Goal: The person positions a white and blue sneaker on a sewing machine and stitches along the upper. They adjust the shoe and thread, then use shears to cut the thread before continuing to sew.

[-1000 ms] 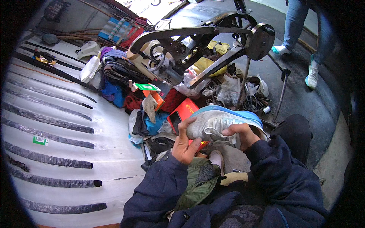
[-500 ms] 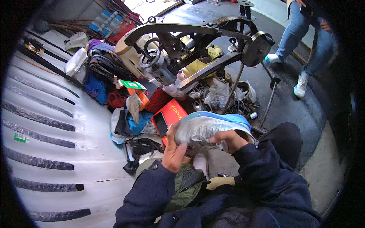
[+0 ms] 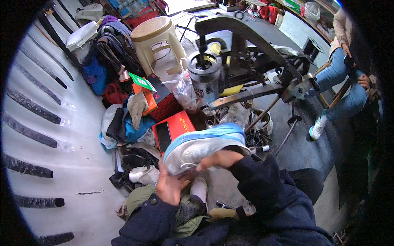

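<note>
A white and light-blue sneaker is held in front of me, tipped on its side with its blue sole edge facing up and away. My left hand grips it at the toe, thumb up against the front and fingers underneath. Around the lace side my right hand is closed, near the dark shoe opening. The palm sides and some fingertips are hidden by the shoe. Just beyond it, a dark phone lies on a red shoebox.
A black hand-cranked sewing machine stands ahead, with a beige stool behind it. Bags and cloth pile up on the left beside a white panel with black strips. A person in jeans sits at the right.
My view has turned, so the machine and the seated person sit differently in it. The sneaker has been rolled over, hiding more of its laces, and my left hand has shifted below the toe.
</note>
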Demonstrator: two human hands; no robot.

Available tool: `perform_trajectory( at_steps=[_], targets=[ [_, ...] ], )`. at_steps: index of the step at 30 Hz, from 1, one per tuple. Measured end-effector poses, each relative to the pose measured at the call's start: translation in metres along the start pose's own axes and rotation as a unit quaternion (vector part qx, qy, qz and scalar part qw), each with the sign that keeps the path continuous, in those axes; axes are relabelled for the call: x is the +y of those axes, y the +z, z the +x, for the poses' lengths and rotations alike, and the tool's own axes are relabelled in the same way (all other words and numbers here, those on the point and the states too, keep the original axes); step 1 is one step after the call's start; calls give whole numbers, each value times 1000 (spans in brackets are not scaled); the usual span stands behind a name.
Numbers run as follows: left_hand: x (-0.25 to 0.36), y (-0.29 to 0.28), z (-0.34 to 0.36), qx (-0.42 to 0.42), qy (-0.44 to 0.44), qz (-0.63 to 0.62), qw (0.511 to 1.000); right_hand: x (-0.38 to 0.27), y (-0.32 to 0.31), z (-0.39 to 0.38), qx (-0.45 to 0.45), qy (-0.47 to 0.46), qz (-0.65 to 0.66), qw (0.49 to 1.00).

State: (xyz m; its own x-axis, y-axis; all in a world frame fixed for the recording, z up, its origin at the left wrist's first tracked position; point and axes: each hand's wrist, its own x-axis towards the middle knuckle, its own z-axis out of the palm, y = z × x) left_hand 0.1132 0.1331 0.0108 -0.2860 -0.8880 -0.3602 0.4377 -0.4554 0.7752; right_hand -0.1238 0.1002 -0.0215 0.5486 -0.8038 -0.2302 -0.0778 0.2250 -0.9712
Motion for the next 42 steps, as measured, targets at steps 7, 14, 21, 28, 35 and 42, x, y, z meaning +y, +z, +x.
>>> perform_trajectory(
  at_steps=[7,14,21,28,35,42],
  targets=[
    [6,-16,23,126,67,-95,985,-4,-21,110,-214,-58,-101,970],
    [10,-16,64,155,152,-137,966,-35,-43,149,-218,-33,-83,972],
    [1,-25,82,156,160,-150,963,-10,-44,162,-265,-30,-30,963],
    [-5,-14,93,150,180,-147,961,-1,-59,167,-238,-112,-55,963],
    [-7,4,101,142,197,-146,959,-41,-86,147,-200,-83,-124,968],
    [-13,12,99,115,186,-101,971,-32,-94,110,-102,-101,-75,987]
  ],
)
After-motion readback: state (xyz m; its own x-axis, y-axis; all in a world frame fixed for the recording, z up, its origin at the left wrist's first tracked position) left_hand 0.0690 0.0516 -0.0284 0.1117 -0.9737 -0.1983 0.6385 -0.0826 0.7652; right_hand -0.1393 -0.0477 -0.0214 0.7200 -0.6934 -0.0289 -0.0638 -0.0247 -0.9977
